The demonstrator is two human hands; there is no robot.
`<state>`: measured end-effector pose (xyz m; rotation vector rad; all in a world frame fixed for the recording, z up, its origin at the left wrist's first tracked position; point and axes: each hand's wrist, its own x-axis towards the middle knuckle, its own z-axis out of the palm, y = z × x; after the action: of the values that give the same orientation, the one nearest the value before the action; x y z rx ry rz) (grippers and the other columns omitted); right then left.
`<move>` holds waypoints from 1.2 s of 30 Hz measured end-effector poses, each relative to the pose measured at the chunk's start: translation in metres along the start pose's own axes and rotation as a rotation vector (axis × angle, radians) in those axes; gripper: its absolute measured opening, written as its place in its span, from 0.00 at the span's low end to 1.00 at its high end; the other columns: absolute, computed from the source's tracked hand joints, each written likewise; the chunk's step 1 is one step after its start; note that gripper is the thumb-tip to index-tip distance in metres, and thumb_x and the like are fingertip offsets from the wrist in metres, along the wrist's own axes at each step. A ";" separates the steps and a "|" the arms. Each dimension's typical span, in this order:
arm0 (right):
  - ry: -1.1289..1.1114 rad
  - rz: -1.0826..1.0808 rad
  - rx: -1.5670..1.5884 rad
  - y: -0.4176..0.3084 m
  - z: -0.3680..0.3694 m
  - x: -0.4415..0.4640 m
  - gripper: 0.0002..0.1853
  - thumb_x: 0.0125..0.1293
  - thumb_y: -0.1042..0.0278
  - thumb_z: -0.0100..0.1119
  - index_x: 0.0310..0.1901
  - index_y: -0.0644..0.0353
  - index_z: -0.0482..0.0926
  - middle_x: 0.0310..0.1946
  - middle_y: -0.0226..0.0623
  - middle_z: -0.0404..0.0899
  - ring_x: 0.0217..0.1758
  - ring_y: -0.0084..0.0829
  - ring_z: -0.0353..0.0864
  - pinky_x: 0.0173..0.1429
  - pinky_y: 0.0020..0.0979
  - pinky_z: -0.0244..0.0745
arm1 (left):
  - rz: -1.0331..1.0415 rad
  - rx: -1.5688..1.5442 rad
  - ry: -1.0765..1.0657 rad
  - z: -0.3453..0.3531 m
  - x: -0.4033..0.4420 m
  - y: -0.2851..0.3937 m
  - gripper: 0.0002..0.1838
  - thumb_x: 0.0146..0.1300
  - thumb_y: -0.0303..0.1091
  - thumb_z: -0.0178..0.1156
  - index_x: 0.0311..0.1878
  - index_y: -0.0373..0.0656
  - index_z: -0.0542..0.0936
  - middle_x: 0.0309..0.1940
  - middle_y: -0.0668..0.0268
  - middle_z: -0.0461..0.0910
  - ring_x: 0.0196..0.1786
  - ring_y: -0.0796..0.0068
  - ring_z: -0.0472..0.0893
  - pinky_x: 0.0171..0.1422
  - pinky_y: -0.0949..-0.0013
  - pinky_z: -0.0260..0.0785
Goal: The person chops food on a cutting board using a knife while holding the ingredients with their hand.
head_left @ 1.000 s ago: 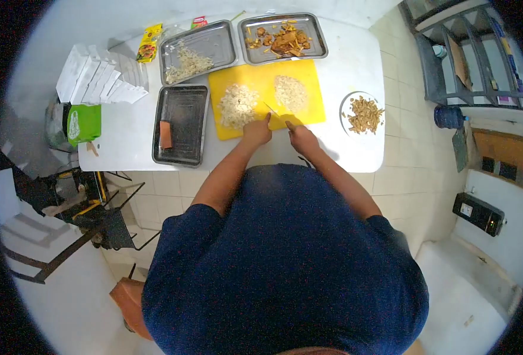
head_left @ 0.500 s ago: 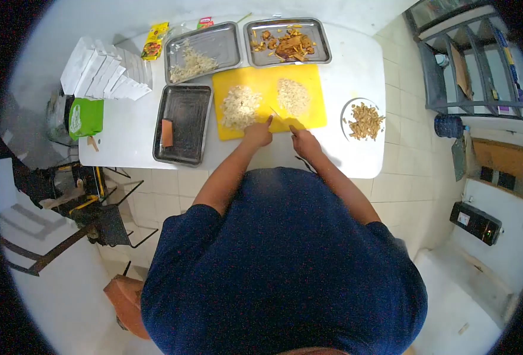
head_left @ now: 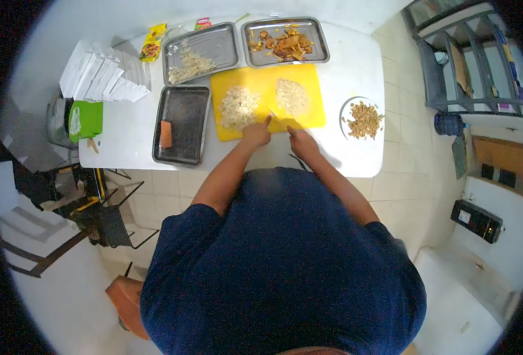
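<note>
A yellow cutting board (head_left: 267,121) lies on the white table, with a larger pale chopped pile (head_left: 239,107) on its left and a finer pale pile (head_left: 291,97) on its right. My left hand (head_left: 256,134) is at the board's front edge below the left pile, index finger stretched toward a thin knife blade (head_left: 275,113). My right hand (head_left: 302,143) is closed around the knife's handle, mostly hidden, just right of centre at the front edge. The blade points up and left between the piles.
Behind the board stand two metal trays, one with pale shreds (head_left: 232,59), one with brown pieces (head_left: 322,58). A dark tray (head_left: 181,155) holds an orange-brown block at left. A plate of brown pieces (head_left: 365,120) sits right. White boxes (head_left: 89,74) and a green pack (head_left: 85,120) are far left.
The view has shifted slightly. Both hands stay near the front edge of the board, with only a slight movement of the right hand and the knife.
</note>
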<state>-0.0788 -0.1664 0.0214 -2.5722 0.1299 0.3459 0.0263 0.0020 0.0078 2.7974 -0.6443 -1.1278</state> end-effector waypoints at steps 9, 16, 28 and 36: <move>-0.091 0.062 -0.030 0.001 -0.015 -0.021 0.22 0.68 0.67 0.48 0.64 0.56 0.71 0.35 0.56 0.80 0.40 0.53 0.81 0.44 0.51 0.76 | 0.027 -0.008 -0.026 -0.007 -0.007 -0.002 0.40 0.59 0.41 0.51 0.77 0.67 0.53 0.50 0.53 0.81 0.52 0.54 0.82 0.54 0.49 0.74; -0.030 -0.012 -0.012 -0.002 -0.013 0.002 0.22 0.68 0.67 0.48 0.63 0.55 0.72 0.36 0.56 0.80 0.40 0.53 0.81 0.44 0.50 0.77 | 0.037 -0.017 -0.040 -0.011 -0.005 -0.003 0.40 0.60 0.40 0.50 0.77 0.68 0.52 0.52 0.53 0.80 0.53 0.54 0.82 0.55 0.49 0.74; -0.052 0.018 -0.078 -0.009 -0.004 0.012 0.21 0.69 0.66 0.46 0.63 0.53 0.72 0.34 0.56 0.79 0.37 0.55 0.81 0.41 0.51 0.77 | 0.032 -0.009 -0.038 -0.007 -0.006 -0.005 0.40 0.60 0.40 0.51 0.77 0.70 0.52 0.53 0.53 0.80 0.53 0.55 0.82 0.55 0.49 0.74; -0.062 0.072 -0.060 -0.004 -0.015 -0.017 0.21 0.70 0.66 0.45 0.63 0.51 0.72 0.35 0.55 0.80 0.38 0.53 0.82 0.43 0.51 0.78 | 0.044 -0.049 0.012 -0.002 -0.010 -0.006 0.41 0.59 0.38 0.51 0.77 0.67 0.53 0.49 0.54 0.82 0.51 0.55 0.83 0.53 0.50 0.75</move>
<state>-0.0915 -0.1705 0.0409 -2.6175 0.1927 0.4627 0.0231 0.0112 0.0150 2.7328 -0.6642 -1.1035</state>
